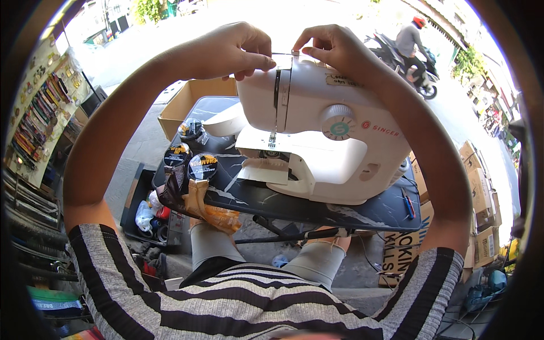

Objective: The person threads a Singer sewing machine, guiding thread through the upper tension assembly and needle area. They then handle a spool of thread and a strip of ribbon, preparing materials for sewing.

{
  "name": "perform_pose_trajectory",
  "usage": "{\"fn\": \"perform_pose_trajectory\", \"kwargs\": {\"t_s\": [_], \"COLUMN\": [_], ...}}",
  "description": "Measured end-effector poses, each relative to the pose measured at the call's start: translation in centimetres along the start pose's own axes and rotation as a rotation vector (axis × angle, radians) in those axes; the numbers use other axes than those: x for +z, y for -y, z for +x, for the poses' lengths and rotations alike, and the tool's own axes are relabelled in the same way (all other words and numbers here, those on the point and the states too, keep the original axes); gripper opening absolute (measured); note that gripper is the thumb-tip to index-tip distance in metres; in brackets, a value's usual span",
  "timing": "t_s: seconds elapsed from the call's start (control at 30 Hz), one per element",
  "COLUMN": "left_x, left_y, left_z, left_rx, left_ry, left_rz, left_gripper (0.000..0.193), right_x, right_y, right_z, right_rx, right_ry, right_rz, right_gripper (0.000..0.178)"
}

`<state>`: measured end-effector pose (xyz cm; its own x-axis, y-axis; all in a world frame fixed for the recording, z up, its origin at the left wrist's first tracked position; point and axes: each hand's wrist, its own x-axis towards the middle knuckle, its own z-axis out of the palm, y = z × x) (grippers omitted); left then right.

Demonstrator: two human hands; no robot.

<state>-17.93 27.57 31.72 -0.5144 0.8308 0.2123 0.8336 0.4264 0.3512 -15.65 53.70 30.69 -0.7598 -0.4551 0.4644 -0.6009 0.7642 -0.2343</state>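
Observation:
A white sewing machine (334,158) stands upright on a dark marble-patterned table (226,190) in front of me. Both my arms reach up over it. At its top left edge, my left hand (246,54) is closed in a pinch; what lies between the fingertips is too small to make out. My right hand (331,45) is bent over the top, thumb and forefinger curled together at a small metal piece (295,53) beside the thread slot; any thread there cannot be made out. Below the slot are the needle and presser foot (272,140). A round dial (338,122) faces me.
Rolls of tape (202,167) and an orange-brown wrapper (218,215) lie at the table's left. A small screwdriver-like tool (408,203) rests near the right edge. An open carton (195,102) stands behind, a black bin (141,207) at left. A motorcycle rider (411,51) is on the street.

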Motion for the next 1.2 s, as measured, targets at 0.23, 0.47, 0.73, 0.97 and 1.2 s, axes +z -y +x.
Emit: {"fn": "perform_pose_trajectory", "kwargs": {"t_s": [0.23, 0.47, 0.73, 0.97, 1.2], "left_x": [1.2, 4.7, 7.4, 11.5, 17.0], "left_y": [-3.0, -4.3, -3.8, -3.5, -3.7], "left_z": [-3.2, -4.3, -5.6, -6.3, -5.9], "left_rx": [-0.119, 0.004, -0.169, -0.381, -0.348], "left_ry": [0.052, -0.173, -0.223, -0.289, -0.467], "left_rz": [-0.292, -0.636, -0.834, -1.375, -2.157], "left_gripper": [0.032, 0.027, 0.029, 0.034, 0.028], "right_x": [-0.1, 0.3, -0.1, 0.2, 0.0], "right_y": [0.1, -0.2, -0.2, -0.5, -0.3], "right_z": [-0.2, -0.3, -0.3, -0.4, -0.3], "right_rx": [0.040, 0.039, 0.052, 0.031, 0.047], "right_ry": [0.026, -0.002, 0.030, 0.016, 0.048], "right_rz": [0.034, 0.047, 0.022, -0.001, -0.022], "right_gripper": [0.012, 0.013, 0.014, 0.014, 0.015]}}
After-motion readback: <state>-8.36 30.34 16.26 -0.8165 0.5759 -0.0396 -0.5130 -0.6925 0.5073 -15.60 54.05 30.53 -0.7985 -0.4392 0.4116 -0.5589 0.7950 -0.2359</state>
